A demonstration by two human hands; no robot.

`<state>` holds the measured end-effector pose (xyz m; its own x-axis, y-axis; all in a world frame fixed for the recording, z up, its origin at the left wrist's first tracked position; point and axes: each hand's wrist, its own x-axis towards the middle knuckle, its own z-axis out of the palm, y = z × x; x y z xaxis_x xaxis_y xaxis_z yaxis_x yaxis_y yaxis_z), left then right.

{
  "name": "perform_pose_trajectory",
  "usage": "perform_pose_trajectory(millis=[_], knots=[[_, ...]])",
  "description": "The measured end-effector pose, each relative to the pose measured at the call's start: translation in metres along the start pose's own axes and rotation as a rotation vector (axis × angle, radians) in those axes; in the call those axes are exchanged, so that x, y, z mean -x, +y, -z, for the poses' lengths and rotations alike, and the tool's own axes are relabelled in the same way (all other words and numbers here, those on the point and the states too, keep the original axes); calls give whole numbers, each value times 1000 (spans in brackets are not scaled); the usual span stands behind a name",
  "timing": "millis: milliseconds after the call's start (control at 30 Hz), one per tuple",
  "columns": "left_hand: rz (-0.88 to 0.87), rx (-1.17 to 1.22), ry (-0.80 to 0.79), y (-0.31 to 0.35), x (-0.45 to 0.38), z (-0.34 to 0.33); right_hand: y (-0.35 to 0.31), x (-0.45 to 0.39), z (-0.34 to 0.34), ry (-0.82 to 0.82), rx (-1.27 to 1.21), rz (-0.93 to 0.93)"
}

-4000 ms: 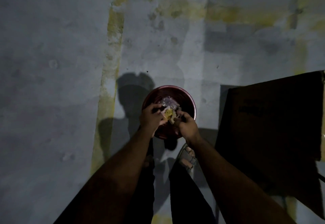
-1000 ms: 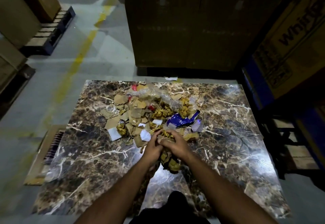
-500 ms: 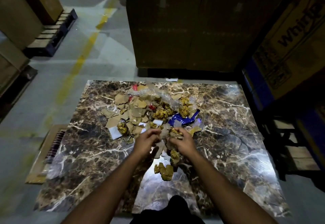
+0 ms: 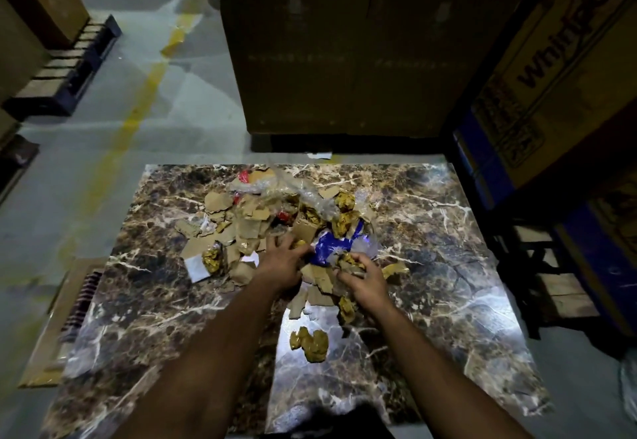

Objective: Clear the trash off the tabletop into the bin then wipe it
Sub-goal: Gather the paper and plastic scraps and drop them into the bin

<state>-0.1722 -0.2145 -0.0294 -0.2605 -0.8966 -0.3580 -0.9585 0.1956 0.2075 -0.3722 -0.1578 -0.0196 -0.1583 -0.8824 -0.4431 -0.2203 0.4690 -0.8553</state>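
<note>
1. Both hands are at the near side of the trash pile [image 4: 275, 225], which lies on the marble tabletop [image 4: 448, 266] from its far edge to about the middle.
2. Left hand [image 4: 281, 259]: fingers spread and pressed onto cardboard scraps [image 4: 248, 228] beside the blue wrapper [image 4: 325, 250]. It does not appear to have closed round anything.
3. Right hand [image 4: 360, 275]: fingers curled round a small bunch of crumpled gold foil and clear film. Clamped on that bunch, as far as the dim light allows.
4. Strays: one gold foil wad [image 4: 310, 343] sits alone toward the near edge, apart from the pile; a white paper slip [image 4: 198, 268] lies at the pile's left fringe.
5. The bin is not in view. No cloth is seen either.
6. Judgement, step in hand: gathering a handful for the bin. Much of the pile remains, so wiping is far off.
7. To do it well: sweep the two hands toward each other and cup the scraps between the palms, flat cardboard beneath as a tray for the light foil and film.
8. Risk: loose foil and film slip out of a pinch, so take modest handfuls and pick up the lone wad on the way.
</note>
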Motion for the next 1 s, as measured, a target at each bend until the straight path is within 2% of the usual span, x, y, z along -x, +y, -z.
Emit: perform_pose_trajectory(millis=[100, 300, 433, 500, 700, 833, 1000], knots=[[11, 173, 40, -3, 9, -17, 2, -1, 0, 20, -11, -7], [-65, 864, 246, 8, 39, -25, -5, 3, -16, -9, -37, 8], [35, 1339, 208, 30, 57, -18, -12, 7, -27, -9, -54, 49], [78, 1496, 218, 40, 64, -14, -14, 10, -31, -20, -81, 60], [185, 1730, 184, 54, 70, -4, -30, 13, -38, -81, -153, 45], [183, 1659, 247, 64, 73, 4, -44, 21, -39, -141, -284, 51], [128, 1614, 341, 69, 78, 13, -51, 29, -39, -153, -249, 137]])
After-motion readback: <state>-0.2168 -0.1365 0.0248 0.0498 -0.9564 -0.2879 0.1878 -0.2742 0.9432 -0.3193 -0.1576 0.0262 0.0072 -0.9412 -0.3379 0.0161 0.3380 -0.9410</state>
